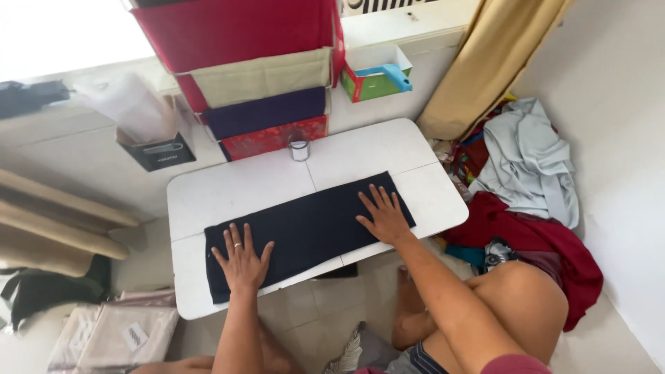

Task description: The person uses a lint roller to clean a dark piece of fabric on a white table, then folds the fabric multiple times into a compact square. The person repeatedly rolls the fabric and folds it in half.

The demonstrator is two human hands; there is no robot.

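Knees and forearms fill the bottom edge. Both hands lie flat on a folded dark cloth [305, 232] on the white table [235, 187]: left hand [242, 260] near its left end, right hand [382, 215] near its right end, fingers spread wide, gripping nothing. Small tin [299, 149] sits at the table's far edge, clothes pile [530, 166] off to the right on the floor.

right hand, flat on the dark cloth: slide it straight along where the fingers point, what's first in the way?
Probably nothing on the table: the right hand points up-left across the dark cloth; past its edge is bare white table. The small tin seems just right of that line.
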